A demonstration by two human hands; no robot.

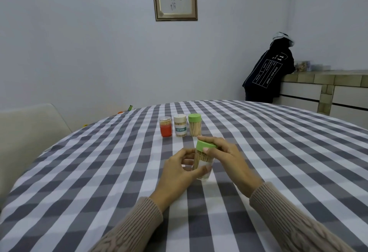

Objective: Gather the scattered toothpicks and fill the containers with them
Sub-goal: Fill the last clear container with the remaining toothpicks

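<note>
The left hand (179, 170) grips the clear body of a toothpick jar (202, 162), its fingers (186, 153) curled round the far side and the thumb across the front. The right hand (223, 155) holds the green lid (206, 145), fingers curled over its rim. The jar stands tilted a little, near the middle of the counter (99, 172), and looks well filled with toothpicks (201, 157).

Toward the far edge three more containers stand in a close row: a red jar (165, 126), a white jar (180, 125) and a green-lidded jar (195, 124), all upright and all seemingly full.

No loose toothpicks show on the checked cloth, so the gathering looks done and this is probably the closing of the last container. Whether the lid is being seated or taken off cannot be told; it sits slightly askew on the mouth.

If closing, the next move calls for squaring the lid over the mouth and pressing or twisting it home while the left hand steadies the body, then setting the jar beside the row.
</note>
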